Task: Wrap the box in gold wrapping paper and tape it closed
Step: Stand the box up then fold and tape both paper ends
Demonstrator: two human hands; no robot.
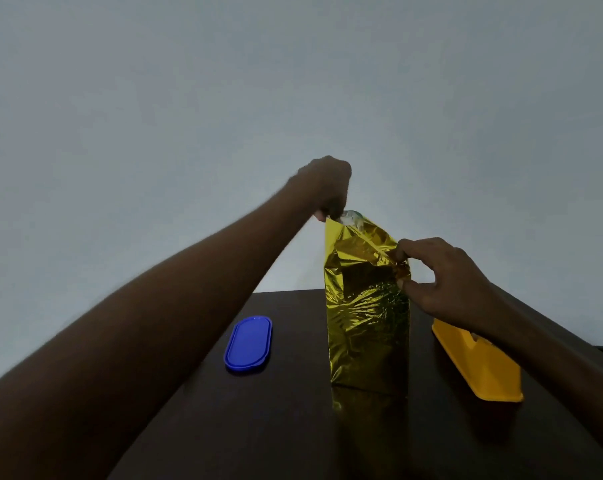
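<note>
A tall box stands upright on the dark table (293, 427), covered in shiny gold wrapping paper (367, 323). The paper is crinkled and loose at the top, where a bit of the box (352, 216) shows. My left hand (327, 185) reaches over the top far corner and pinches the paper's upper edge. My right hand (442, 278) pinches the paper at the top right corner, thumb and forefinger closed on a fold. No tape piece is visible in either hand.
A blue oval lid (248, 342) lies flat on the table to the left of the box. A yellow tape dispenser (480, 362) sits to the right, partly under my right forearm. A plain pale wall lies behind the table's far edge.
</note>
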